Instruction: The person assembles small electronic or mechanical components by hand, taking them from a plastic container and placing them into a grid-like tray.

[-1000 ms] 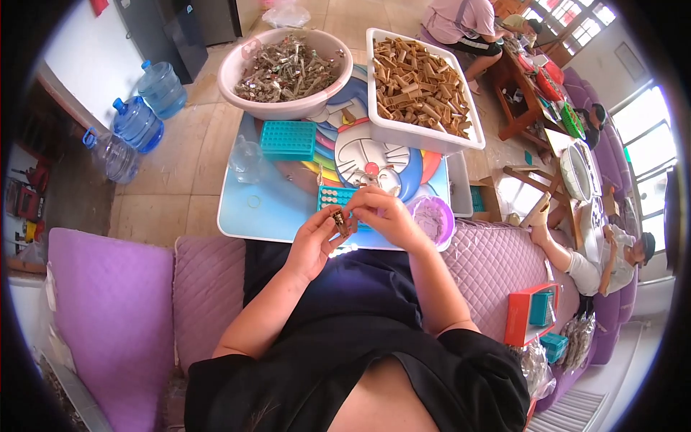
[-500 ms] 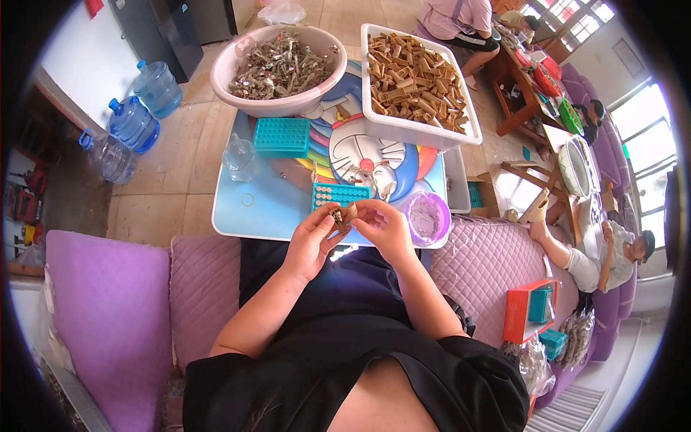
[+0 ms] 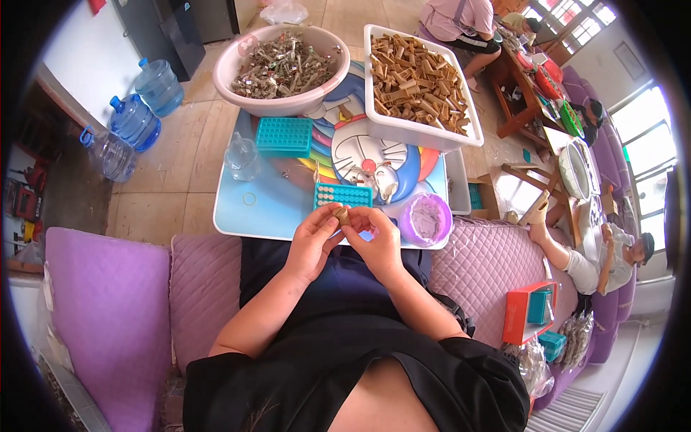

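Observation:
Between the fingertips of both hands, over the near edge of the table, is a small brown rolled piece [image 3: 340, 215]. My left hand [image 3: 309, 243] pinches it from the left, and my right hand [image 3: 379, 241] closes on it from the right. Just beyond my fingers lies a teal peg-hole tray [image 3: 365, 197], with round whitish pieces in some holes on its left side. Beside my right hand stands a purple bowl [image 3: 446, 225] with pale grey material inside. Whatever is inside the brown piece is hidden.
A pink basin [image 3: 223, 85] of grey-green dried stuff and a white bin [image 3: 425, 134] of brown curled pieces stand at the back. On the table [image 3: 277, 209] are a teal tray [image 3: 284, 137] and a clear plastic container [image 3: 242, 158]. Other people sit to the right.
The brown piece has gone from spread, with dark contents showing, to a closed rounded shape. My right hand has moved slightly down and left, nearer my left hand.

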{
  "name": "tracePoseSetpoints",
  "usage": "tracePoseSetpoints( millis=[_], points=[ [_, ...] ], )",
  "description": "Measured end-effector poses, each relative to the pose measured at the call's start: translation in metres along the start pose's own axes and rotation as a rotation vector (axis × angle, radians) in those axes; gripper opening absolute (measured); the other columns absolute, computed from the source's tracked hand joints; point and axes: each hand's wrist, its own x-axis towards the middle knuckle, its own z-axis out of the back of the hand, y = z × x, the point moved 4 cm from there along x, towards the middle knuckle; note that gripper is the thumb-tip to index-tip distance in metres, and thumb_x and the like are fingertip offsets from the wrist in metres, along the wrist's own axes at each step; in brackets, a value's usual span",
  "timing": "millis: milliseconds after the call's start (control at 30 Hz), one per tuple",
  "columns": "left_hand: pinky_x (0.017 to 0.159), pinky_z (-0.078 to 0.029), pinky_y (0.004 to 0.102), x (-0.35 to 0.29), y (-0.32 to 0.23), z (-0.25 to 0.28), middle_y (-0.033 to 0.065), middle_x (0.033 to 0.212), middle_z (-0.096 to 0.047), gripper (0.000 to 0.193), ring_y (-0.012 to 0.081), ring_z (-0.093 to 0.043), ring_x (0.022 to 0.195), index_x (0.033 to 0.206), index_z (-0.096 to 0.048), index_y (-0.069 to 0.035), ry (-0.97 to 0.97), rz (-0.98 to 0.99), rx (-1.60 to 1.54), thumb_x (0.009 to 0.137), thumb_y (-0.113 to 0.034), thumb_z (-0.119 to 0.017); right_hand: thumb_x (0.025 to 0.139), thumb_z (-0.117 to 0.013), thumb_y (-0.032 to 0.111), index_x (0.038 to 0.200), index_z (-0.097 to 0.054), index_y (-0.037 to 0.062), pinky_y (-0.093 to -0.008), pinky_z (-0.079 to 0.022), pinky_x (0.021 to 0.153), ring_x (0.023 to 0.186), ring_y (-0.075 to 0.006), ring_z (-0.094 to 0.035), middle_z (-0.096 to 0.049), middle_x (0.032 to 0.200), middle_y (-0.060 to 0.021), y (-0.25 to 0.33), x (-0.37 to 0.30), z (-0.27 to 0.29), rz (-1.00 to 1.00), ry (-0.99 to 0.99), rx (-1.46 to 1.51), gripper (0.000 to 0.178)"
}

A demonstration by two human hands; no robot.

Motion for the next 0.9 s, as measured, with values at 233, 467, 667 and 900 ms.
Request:
tracePoseSetpoints(
  millis=[233,467,667,900],
  points=[
    [0.095,-0.045,0.0337,-0.002,0.003,-0.003,0.0096,0.118,-0.055,0.028,0.0188,-0.054,0.11,0.119,-0.05,-0.001,0.038,-0.01,-0.035,0.093,-0.011,-0.052,0.073,-0.069,-0.001,0.097,-0.06,0.0,-0.0264,-0.047,0.067,0.074,-0.0133,-0.058,-0.061,0.082,-0.0059,-0.002,0.0,-0.002,0.034,0.032,-0.051,0.026],
    [0.091,-0.046,0.0288,-0.002,0.003,-0.004,0.0104,0.116,-0.057,0.031,0.0166,-0.057,0.102,0.118,-0.052,0.004,0.058,-0.233,0.242,0.09,-0.007,-0.057,0.079,-0.063,0.006,0.099,-0.057,-0.0008,-0.0379,-0.048,0.064,0.073,-0.0329,-0.059,-0.058,0.082,-0.016,0.001,-0.002,-0.009,0.094,0.232,-0.172,0.023],
    [0.089,-0.047,0.03,-0.007,-0.005,-0.006,0.0126,0.114,-0.059,0.024,0.0166,-0.055,0.105,0.111,-0.055,0.004,0.037,-0.311,0.429,0.09,-0.007,-0.056,0.081,-0.06,0.006,0.105,-0.054,-0.0013,-0.0406,-0.048,0.064,0.076,-0.0388,-0.057,-0.058,0.085,-0.0185,-0.002,-0.011,-0.019,0.156,0.111,-0.175,0.026],
    [0.086,-0.047,0.0256,-0.013,-0.016,-0.006,0.0105,0.111,-0.06,0.029,0.0139,-0.058,0.099,0.115,-0.053,0.004,0.089,-0.361,0.52,0.087,-0.001,-0.059,0.077,-0.067,0.009,0.106,-0.053,0.0018,-0.0389,-0.044,0.08,0.096,-0.0325,-0.054,-0.056,0.1,-0.0151,0.017,0.002,-0.003,0.33,0.275,-0.305,0.033]
  ],
)
